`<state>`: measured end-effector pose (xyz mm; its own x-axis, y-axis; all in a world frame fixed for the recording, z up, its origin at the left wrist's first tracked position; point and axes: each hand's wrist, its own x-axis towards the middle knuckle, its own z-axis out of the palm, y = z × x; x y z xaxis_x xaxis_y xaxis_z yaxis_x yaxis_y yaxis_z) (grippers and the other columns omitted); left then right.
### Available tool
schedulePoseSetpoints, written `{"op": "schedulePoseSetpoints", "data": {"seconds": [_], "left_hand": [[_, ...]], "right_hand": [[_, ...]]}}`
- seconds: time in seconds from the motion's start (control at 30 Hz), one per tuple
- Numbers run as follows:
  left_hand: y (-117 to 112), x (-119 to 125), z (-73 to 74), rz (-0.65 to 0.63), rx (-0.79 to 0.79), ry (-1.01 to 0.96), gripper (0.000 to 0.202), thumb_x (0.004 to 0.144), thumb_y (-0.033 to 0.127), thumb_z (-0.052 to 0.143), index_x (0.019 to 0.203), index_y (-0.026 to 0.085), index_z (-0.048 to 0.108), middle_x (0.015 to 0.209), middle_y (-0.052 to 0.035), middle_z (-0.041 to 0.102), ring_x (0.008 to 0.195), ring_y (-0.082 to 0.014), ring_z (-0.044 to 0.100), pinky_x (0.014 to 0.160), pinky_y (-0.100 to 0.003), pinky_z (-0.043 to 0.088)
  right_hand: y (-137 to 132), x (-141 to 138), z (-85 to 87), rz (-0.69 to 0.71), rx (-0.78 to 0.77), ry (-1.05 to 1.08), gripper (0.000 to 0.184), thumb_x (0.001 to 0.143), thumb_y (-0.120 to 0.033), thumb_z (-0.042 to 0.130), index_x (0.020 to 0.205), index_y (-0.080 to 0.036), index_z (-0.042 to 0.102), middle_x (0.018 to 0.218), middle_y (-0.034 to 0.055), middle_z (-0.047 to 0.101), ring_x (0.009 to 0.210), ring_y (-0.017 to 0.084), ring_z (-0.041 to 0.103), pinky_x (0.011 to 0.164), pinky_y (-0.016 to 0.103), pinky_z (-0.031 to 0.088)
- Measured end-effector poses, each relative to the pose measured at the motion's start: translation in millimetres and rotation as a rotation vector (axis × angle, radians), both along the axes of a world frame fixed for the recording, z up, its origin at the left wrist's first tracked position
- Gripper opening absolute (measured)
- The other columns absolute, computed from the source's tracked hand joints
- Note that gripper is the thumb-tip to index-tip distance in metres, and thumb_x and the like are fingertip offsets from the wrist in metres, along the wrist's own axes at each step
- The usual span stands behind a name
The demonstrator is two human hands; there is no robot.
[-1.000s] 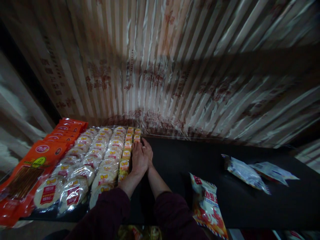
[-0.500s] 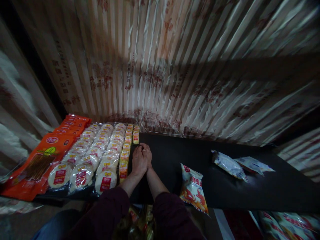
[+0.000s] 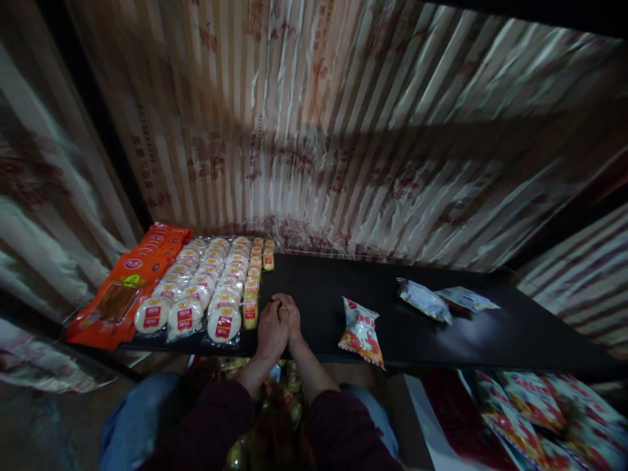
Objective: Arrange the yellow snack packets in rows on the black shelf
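My left hand and my right hand are close together above the black shelf, fingers curled inward and touching. Whatever they hold, if anything, is hidden behind the hands. Just left of them runs a column of small yellow snack packets. One yellow packet lies farther back, at the head of a second column. Farther left are rows of round white rice crackers in clear wrappers.
Orange snack bags overlap at the far left. To the right lie a puffed-snack bag and two silvery-white bags. Below the shelf, a box stands near more snack bags. A striped plastic sheet hangs behind.
The view has shifted back, showing more below the shelf. My joined hands have come slightly nearer the shelf's front edge, away from the rear yellow packet.
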<state>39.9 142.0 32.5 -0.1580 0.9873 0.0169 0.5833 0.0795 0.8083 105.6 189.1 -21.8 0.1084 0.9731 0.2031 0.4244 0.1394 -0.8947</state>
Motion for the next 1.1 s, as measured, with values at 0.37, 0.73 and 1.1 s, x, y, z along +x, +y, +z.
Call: {"op": "schedulePoseSetpoints", "data": {"seconds": [0.37,0.73,1.1], "left_hand": [[-69,-17,-21.4,-0.036,0.133,-0.003,0.039,0.086,0.022,0.030,0.112,0.011,0.058,0.118,-0.0118,0.060,0.115,-0.0182,0.051,0.104,-0.032,0.036],[-126,-42,-35.9,-0.177,0.215,0.012,0.038,0.087,0.021,0.031,0.114,0.014,0.056,0.124,-0.0100,0.058,0.122,-0.0170,0.046,0.107,-0.035,0.034],[-161,-38,-78.6,-0.260,-0.270,0.305,0.035,0.080,0.010,0.040,0.108,0.015,0.060,0.108,-0.0098,0.067,0.103,-0.0174,0.060,0.094,-0.029,0.042]], "right_hand": [[-76,-15,8.1,0.050,-0.025,-0.017,0.026,0.073,-0.014,0.040,0.079,-0.019,0.065,0.088,0.0036,0.064,0.090,0.016,0.058,0.086,0.027,0.044],[-144,-24,-3.1,0.026,0.072,-0.211,0.038,0.073,-0.010,0.041,0.101,-0.021,0.065,0.108,0.0050,0.060,0.105,0.018,0.051,0.094,0.032,0.040],[-206,8,-47.0,-0.075,-0.222,-0.528,0.036,0.077,-0.006,0.045,0.104,-0.018,0.066,0.107,0.0115,0.064,0.097,0.021,0.061,0.084,0.030,0.046]]}}
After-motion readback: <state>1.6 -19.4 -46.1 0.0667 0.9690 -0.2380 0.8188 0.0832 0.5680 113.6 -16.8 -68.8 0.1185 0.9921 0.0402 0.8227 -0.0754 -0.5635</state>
